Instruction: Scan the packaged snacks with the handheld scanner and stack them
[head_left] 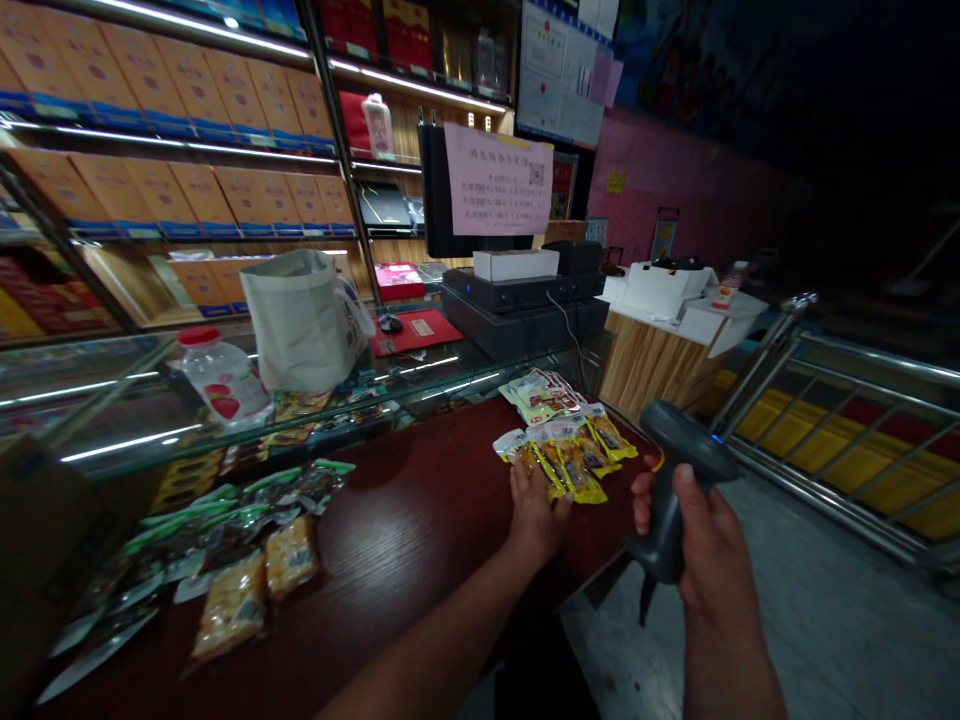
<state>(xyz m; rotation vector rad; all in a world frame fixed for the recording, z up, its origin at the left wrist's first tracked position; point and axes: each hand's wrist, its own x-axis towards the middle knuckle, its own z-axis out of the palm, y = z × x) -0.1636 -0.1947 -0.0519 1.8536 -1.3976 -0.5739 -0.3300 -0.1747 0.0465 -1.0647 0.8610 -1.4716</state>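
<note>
Gripping a black handheld barcode scanner (pixel 679 445), the right hand (pixel 709 540) wraps its fingers closed around the pistol handle, with the scanner's nose tipped up above the counter's edge. The left hand (pixel 536 510) lies open, its fingertips resting on yellow snack packets (pixel 574 465) on a dark wooden counter (pixel 420 480), which helps pin the overlapping row in place. More sealed packets (pixel 232 600) lie farther left, well apart from both hands.
</note>
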